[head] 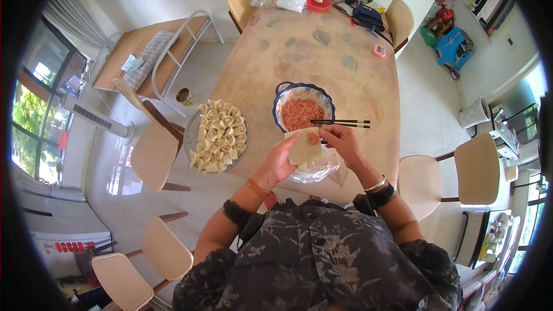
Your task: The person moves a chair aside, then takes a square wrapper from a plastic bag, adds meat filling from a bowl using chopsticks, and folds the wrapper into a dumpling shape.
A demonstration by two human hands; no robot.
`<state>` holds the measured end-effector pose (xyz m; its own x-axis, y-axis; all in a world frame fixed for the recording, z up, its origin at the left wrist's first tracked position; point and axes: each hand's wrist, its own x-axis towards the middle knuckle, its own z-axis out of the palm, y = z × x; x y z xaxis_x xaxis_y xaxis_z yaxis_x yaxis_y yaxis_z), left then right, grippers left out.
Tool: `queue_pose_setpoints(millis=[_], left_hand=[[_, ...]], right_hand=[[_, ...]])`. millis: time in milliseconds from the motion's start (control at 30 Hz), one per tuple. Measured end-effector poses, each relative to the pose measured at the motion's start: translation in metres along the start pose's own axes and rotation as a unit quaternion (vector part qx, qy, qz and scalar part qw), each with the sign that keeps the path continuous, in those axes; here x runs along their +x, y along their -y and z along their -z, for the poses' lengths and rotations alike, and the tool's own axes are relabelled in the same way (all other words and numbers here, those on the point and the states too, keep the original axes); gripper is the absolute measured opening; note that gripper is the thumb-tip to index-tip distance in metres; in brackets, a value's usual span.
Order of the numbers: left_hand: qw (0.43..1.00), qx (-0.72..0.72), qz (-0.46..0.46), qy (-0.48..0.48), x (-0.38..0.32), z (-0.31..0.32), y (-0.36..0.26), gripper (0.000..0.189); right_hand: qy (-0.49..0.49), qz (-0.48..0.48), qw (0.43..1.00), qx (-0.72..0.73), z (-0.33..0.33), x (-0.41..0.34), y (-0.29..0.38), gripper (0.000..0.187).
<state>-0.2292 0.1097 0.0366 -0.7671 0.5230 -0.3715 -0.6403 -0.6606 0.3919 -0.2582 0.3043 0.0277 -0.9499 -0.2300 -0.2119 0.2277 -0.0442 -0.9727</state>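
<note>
On my left hand (278, 160) rests a square dough wrapper (298, 150), held between thumb and fingers. A small lump of minced meat (313, 138) sits near the wrapper's right edge. My right hand (343, 140) pinches the upper right edge of the same wrapper. Just beyond is a blue-rimmed bowl (294, 90) of minced meat filling (301, 112). Dark chopsticks (352, 124) with pale bands lie across its right rim. Below my hands is a clear plastic bag (317, 168), partly hidden. To the left, a round metal tray (190, 140) carries many folded wontons (220, 134).
The table (311, 62) has a leaf-patterned cover. At its far end are plastic bags (291, 0), a red dish (319, 5) with an egg, jars and a dark pouch (368, 17). A small pink timer (379, 51) lies at right. Chairs (157, 160) stand around it.
</note>
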Motion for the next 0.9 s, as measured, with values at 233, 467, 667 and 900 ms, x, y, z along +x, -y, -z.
queue_pose_setpoints(millis=[233, 467, 667, 900], left_hand=[[0.999, -0.038, 0.005, 0.008, 0.000, 0.002, -0.001, 0.043], [0.999, -0.038, 0.014, 0.021, 0.002, 0.005, 0.000, 0.042], [0.998, -0.053, -0.018, -0.013, 0.002, 0.010, 0.001, 0.036], [0.999, -0.030, -0.032, -0.009, 0.004, 0.008, 0.000, 0.031]], right_hand=[[0.007, -0.032, 0.999, 0.007, -0.006, -0.001, 0.007, 0.019], [0.008, 0.059, 0.998, -0.027, -0.006, 0.005, -0.002, 0.016], [-0.049, 0.405, 0.835, -0.370, -0.017, -0.003, 0.029, 0.010], [0.020, 0.467, 0.720, -0.512, -0.018, -0.011, 0.043, 0.017]])
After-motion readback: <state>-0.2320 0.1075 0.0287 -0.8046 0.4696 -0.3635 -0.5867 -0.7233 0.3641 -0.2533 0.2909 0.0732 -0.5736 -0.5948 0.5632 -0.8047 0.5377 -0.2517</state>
